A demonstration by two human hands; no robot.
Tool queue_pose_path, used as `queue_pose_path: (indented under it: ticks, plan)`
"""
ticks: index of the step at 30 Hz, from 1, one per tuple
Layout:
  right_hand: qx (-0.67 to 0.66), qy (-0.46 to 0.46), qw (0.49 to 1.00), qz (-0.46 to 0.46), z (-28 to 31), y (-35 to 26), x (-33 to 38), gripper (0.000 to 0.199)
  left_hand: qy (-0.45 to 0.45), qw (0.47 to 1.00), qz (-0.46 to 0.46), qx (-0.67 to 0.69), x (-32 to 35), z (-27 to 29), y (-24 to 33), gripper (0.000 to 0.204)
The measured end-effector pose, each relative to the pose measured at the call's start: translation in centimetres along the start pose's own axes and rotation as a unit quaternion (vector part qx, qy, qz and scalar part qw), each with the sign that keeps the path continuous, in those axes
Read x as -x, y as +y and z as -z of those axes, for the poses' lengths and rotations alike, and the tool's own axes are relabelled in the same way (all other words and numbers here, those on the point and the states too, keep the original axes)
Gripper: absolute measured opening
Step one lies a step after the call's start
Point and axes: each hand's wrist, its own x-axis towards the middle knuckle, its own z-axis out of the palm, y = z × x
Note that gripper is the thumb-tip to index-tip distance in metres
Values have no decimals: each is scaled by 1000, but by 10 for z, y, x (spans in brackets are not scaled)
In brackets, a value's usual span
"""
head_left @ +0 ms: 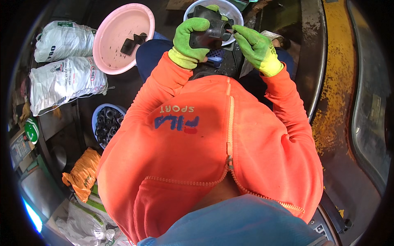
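Black plastic part (209, 30) held up at the far middle, over the near edge of a white basket (238, 16). Gripped by the gloved left hand (189, 39), fingers wrapped round the body; gloved right hand (255, 47) nearly closed, fingertips pinched on a thin pointed item (231, 30) at the right-hand opening, too small to identify. Seemingly mid-work on this one piece, not yet set down. By the look of things, plenty of pieces about: small black pieces (133, 44) lying in a pink basin (107, 26) at far left, and heaped black parts (108, 123) filling a blue basin (95, 117) nearer on the left. Cannot tell which finished, which waiting. Farther left, two stuffed white sacks (65, 41) (67, 82); nearer, an orange bag (83, 174). Along the right, a worn yellow metal edge (336, 82). Basket contents mostly hidden behind part and gloves; blue basin partly covered by the orange jacket (176, 156).
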Motion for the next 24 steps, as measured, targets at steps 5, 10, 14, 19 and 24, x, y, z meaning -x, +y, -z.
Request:
queue_pose_path:
  ticks: [5, 10, 14, 19, 24]
  plan:
    - [-74, 6, 995, -72, -8, -5, 4, 28, -14, 969, 59, 241, -6, -3, 13, 64]
    - [-201, 11, 964, -173, -9, -21, 5, 28, 13, 975, 46, 217, -9, -21, 31, 68]
    - [-301, 18, 916, -264, -9, -37, 7, 29, -16, 994, -102, 27, -12, -27, 32, 73]
    - [-458, 0, 828, -322, -6, -55, 5, 29, -40, 989, -86, 110, -20, -15, 27, 79]
    - [-545, -61, 743, -384, 10, -69, 1, 28, -106, 940, -303, -115, -35, -6, 23, 73]
